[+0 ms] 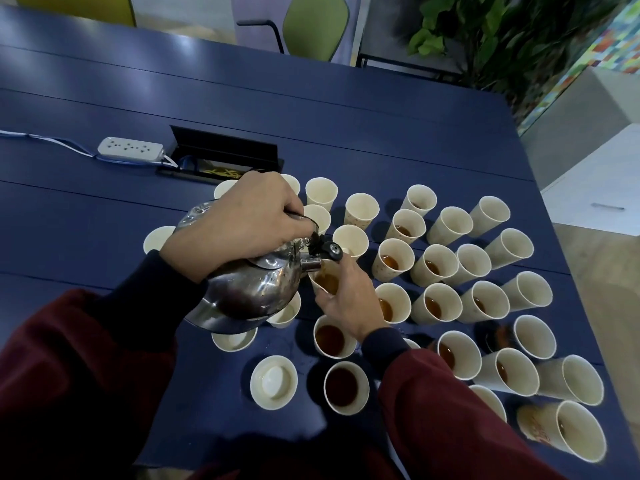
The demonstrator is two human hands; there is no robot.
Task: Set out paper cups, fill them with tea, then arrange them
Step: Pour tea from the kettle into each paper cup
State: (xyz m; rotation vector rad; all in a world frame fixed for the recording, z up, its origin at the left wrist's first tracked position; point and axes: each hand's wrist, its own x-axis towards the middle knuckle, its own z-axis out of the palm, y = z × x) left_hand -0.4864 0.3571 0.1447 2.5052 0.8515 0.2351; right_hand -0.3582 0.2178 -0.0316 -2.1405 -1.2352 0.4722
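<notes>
Left hand gripping kettle, blue table (green chair)

far table bare | paper cups crowd right | power strip left

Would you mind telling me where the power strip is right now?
In the head view, the power strip lies on the blue table, at the far left, just left of the open cable box.
</notes>
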